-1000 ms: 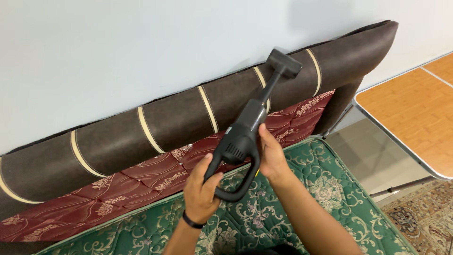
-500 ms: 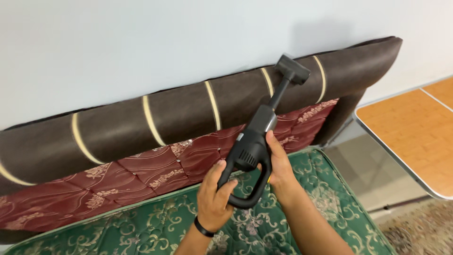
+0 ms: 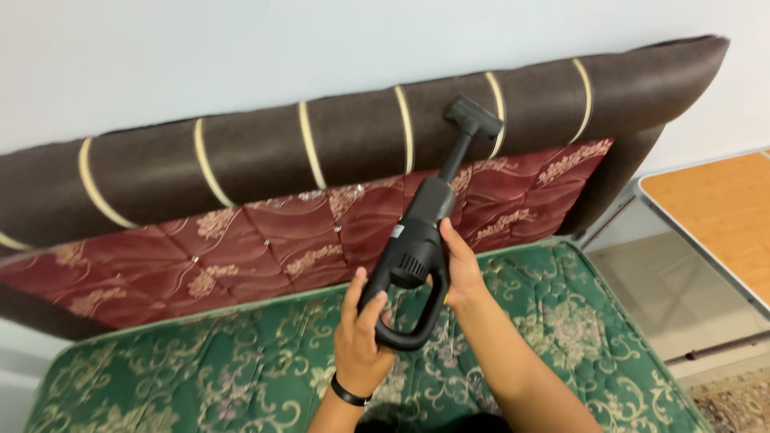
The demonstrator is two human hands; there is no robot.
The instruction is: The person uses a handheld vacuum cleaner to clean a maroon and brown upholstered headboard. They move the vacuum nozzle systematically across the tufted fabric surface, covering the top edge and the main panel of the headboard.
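Centrally, the left hand (image 3: 361, 341) was wrapped around the loop handle of the black handheld vacuum (image 3: 417, 248), the right hand (image 3: 461, 269) clasping its body. Its nozzle (image 3: 475, 118) touched the brown headboard (image 3: 321, 152) at upper right; how much was cleaned cannot be told.

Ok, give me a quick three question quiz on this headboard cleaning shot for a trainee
1. True or false: the vacuum's nozzle touches the brown headboard.
2. Which hand wraps the vacuum's loop handle?
A. left hand
B. right hand
3. Fill in: the mattress below is mainly ____ in colour.

Key: 1 true; 2 A; 3 green.
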